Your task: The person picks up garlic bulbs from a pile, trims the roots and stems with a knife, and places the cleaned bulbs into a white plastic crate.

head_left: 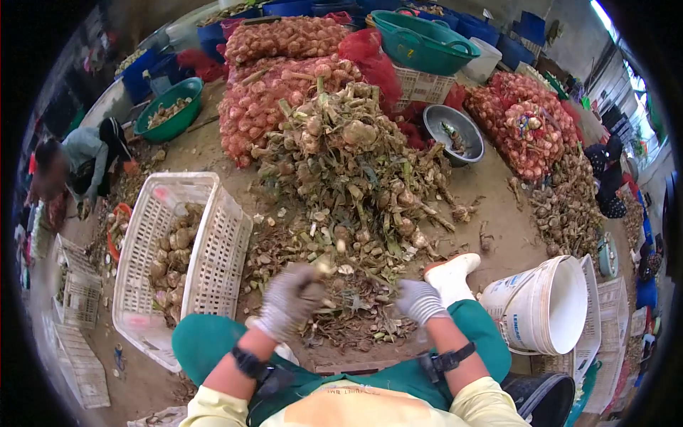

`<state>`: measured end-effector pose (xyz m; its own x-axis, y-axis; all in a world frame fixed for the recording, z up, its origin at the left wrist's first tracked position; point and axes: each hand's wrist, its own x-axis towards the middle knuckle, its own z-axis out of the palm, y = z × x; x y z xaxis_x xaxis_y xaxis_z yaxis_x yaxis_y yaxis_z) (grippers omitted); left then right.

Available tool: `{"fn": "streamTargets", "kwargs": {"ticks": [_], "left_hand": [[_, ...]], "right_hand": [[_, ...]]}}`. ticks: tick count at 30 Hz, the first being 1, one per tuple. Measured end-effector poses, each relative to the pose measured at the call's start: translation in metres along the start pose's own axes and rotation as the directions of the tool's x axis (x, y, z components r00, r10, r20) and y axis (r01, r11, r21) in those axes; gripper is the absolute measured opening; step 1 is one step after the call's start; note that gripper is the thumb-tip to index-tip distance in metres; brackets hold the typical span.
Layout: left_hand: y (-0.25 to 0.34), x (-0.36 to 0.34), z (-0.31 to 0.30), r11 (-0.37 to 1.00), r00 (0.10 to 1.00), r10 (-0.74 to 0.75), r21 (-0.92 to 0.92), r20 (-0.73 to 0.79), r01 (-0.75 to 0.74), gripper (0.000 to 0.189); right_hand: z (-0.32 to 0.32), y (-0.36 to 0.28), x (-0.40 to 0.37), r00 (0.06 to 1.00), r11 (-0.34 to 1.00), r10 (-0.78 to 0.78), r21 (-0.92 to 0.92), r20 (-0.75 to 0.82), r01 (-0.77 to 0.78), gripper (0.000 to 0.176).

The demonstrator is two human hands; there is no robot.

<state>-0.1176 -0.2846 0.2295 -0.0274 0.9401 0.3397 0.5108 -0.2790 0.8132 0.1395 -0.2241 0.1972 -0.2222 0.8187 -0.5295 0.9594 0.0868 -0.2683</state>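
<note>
My left hand (290, 299), in a grey-white glove, is closed above the trimmings at the near edge of the garlic heap; a pale piece shows at its fingertips, too blurred to name for sure. My right hand (420, 300), gloved with a striped cuff, is beside my white boot (453, 276); its fingers point inward and what they hold, if anything, is hidden. Ahead rises a tall heap of garlic with dry stalks (356, 156). Cut stems and leaves (356, 324) lie on the ground between my hands. Left of them, a white crate (220, 249) holds garlic bulbs (176, 260).
Red net sacks of garlic (284, 92) stand behind the heap. A metal bowl (473, 135) and green basin (427, 43) are behind right. A white bucket (533, 306) lies tilted by my right knee. A person (89, 156) crouches far left; another (608, 174) is far right.
</note>
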Motion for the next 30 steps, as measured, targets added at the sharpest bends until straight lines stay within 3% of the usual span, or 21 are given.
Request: {"fn": "streamTargets", "kwargs": {"ticks": [1, 2, 3, 4, 5, 6, 7, 8, 9, 10, 12, 13, 14, 16, 18, 21, 24, 26, 27, 29, 30], "left_hand": [[-0.011, 0.007, -0.026, 0.996, 0.996, -0.024, 0.080, -0.086, 0.031, 0.009], [-0.027, 0.014, -0.058, 0.952, 0.959, -0.232, -0.242, -0.161, 0.189, 0.012], [-0.045, 0.021, -0.092, 0.804, 0.885, -0.405, -0.550, -0.229, 0.226, 0.015], [-0.062, 0.028, -0.131, 0.814, 0.849, -0.423, -0.545, -0.316, 0.202, 0.018], [-0.059, 0.037, -0.156, 0.949, 0.871, -0.182, 0.149, -0.456, 0.277, 0.023], [-0.049, 0.046, -0.172, 0.864, 0.849, -0.151, 0.350, -0.507, 0.362, 0.035], [-0.076, 0.047, -0.197, 0.528, 0.841, 0.021, 0.721, -0.541, 0.450, 0.038], [-0.085, 0.052, -0.205, 0.326, 0.853, 0.044, 0.815, -0.520, 0.480, 0.040], [-0.078, 0.071, -0.177, 0.802, 0.819, -0.150, 0.416, -0.554, 0.429, 0.042], [-0.073, 0.088, -0.137, 0.940, 0.818, -0.341, -0.177, -0.464, 0.292, 0.043], [-0.068, 0.116, -0.065, 0.839, 0.970, -0.166, 0.491, -0.177, 0.233, 0.045], [-0.090, 0.126, -0.029, 0.793, 0.955, -0.294, 0.567, 0.035, 0.223, 0.044], [-0.124, 0.128, 0.006, 0.921, 0.883, -0.385, 0.169, 0.268, 0.351, 0.047], [-0.139, 0.148, 0.073, 0.821, 0.588, -0.537, 0.213, 0.605, 0.530, 0.053], [-0.216, 0.140, 0.139, 0.814, 0.556, -0.581, 0.424, 0.594, 0.397, 0.063], [-0.218, 0.146, 0.195, 0.430, 0.489, -0.833, 0.858, 0.257, 0.282, 0.083], [-0.224, 0.158, 0.200, 0.374, 0.424, -0.870, 0.897, 0.251, 0.237, 0.084], [-0.228, 0.161, 0.179, 0.415, 0.439, -0.842, 0.897, 0.315, 0.154, 0.084], [-0.218, 0.159, 0.158, 0.565, 0.410, -0.794, 0.793, 0.448, 0.229, 0.083], [-0.230, 0.143, 0.117, 0.751, 0.328, -0.656, 0.544, 0.680, 0.374, 0.074], [-0.231, 0.123, 0.099, 0.830, 0.389, -0.518, 0.336, 0.762, 0.446, 0.060]], "right_hand": [[0.009, 0.027, 0.003, 0.999, 1.000, 0.019, 0.018, 0.034, -0.020, 0.034], [0.017, 0.054, 0.006, 0.997, 0.999, 0.039, 0.034, 0.067, -0.041, 0.041], [0.021, 0.070, 0.000, 0.990, 0.952, 0.091, 0.283, 0.110, -0.119, 0.052], [0.028, 0.087, -0.002, 0.986, 0.945, 0.099, 0.297, 0.133, -0.135, 0.052], [0.034, 0.102, -0.003, 0.984, 0.905, 0.139, 0.390, 0.110, -0.172, 0.055], [0.039, 0.110, 0.002, 0.980, 0.854, 0.182, 0.481, 0.081, -0.199, 0.058], [0.028, 0.103, 0.001, 0.977, 0.857, 0.210, 0.473, 0.043, -0.205, 0.060], [0.034, 0.106, 0.008, 0.976, 0.846, 0.212, 0.490, 0.055, -0.212, 0.060], [0.038, 0.109, 0.014, 0.968, 0.774, 0.216, 0.583, 0.127, -0.249, 0.058], [0.043, 0.110, 0.021, 0.957, 0.692, 0.209, 0.661, 0.200, -0.290, 0.056], [0.043, 0.106, 0.031, 0.972, 0.690, 0.135, 0.686, 0.193, -0.232, 0.053], [0.038, 0.102, 0.033, 0.975, 0.774, 0.076, 0.604, 0.208, -0.189, 0.044], [0.033, 0.098, 0.036, 0.974, 0.846, 0.021, 0.515, 0.226, -0.137, 0.035], [0.032, 0.102, 0.041, 0.964, 0.904, 0.052, 0.398, 0.260, -0.157, 0.039], [0.041, 0.109, 0.039, 0.994, 0.921, 0.058, 0.379, 0.093, -0.089, 0.040], [0.028, 0.098, 0.044, 0.972, 0.861, 0.099, 0.473, 0.211, -0.190, 0.041], [0.036, 0.086, 0.048, 0.963, 0.721, 0.046, 0.658, 0.267, -0.217, 0.042], [0.047, 0.084, 0.051, 0.958, 0.748, -0.046, 0.646, 0.284, -0.156, 0.042], [0.046, 0.083, 0.055, 0.940, 0.821, -0.070, 0.554, 0.335, -0.136, 0.048], [0.047, 0.081, 0.056, 0.951, 0.779, -0.030, 0.604, 0.306, -0.170, 0.049], [0.040, 0.074, 0.054, 0.958, 0.735, 0.017, 0.646, 0.287, -0.206, 0.051]]}}
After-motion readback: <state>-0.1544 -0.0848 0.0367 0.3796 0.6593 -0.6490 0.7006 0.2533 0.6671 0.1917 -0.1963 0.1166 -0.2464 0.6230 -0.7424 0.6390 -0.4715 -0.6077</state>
